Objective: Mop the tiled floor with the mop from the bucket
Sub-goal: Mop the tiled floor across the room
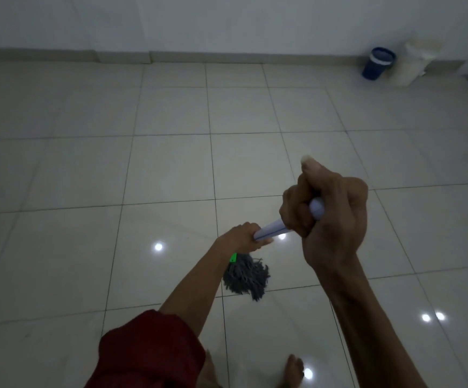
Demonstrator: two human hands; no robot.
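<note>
The right hand (328,217) wraps tight around the top of the mop handle (270,230); the left hand (241,237) grips it lower. The gray mop head (246,277) rests on the shiny tiled floor (171,169). Far off, a blue bucket (377,63) sits by the wall (227,21).

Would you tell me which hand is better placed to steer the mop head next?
Left. The left hand grips the handle low, just above the mop head on the tiles; the right hand grips its top end.
</note>
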